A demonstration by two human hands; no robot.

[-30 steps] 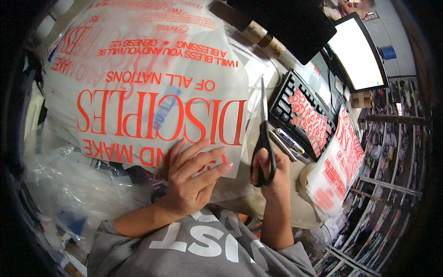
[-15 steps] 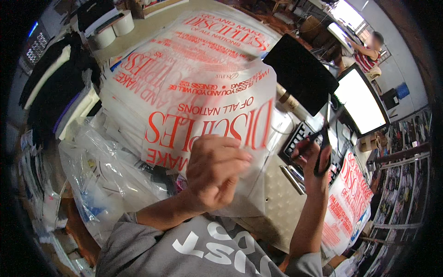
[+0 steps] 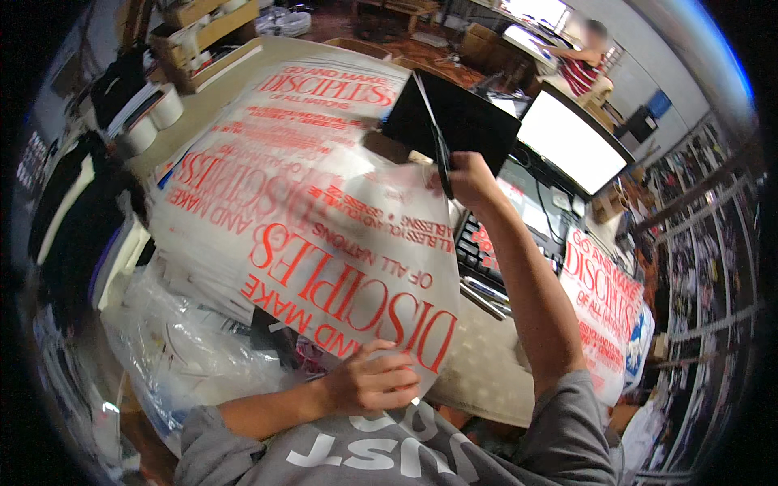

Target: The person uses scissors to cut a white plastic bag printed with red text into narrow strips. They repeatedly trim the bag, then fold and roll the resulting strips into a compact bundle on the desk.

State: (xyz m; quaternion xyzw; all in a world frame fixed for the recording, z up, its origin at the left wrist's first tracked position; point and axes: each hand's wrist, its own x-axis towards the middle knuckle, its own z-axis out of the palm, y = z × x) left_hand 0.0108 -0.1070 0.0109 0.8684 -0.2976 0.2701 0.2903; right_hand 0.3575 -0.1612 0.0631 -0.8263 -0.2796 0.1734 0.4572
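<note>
A translucent sheet with red lettering lies slanted across the top of a pile of similar printed sheets. At its near edge, close to my body, my left hand has its fingers curled on the sheet. My right hand reaches out to the sheet's far right corner, closed around the dark handles of a pair of scissors. The blades point up and away over a black panel; they look nearly together. Whether the right fingers also touch the sheet I cannot tell.
A lit monitor and a keyboard stand to the right, with pens nearer me. More printed sheets sit at far right. Clear plastic and dark folded cloth are at left. A person sits farther back.
My right hand has moved up and left with the scissors to the sheet's far corner. My left hand has come down nearer my body, and the sheet has shifted nearer. The view has turned too.
</note>
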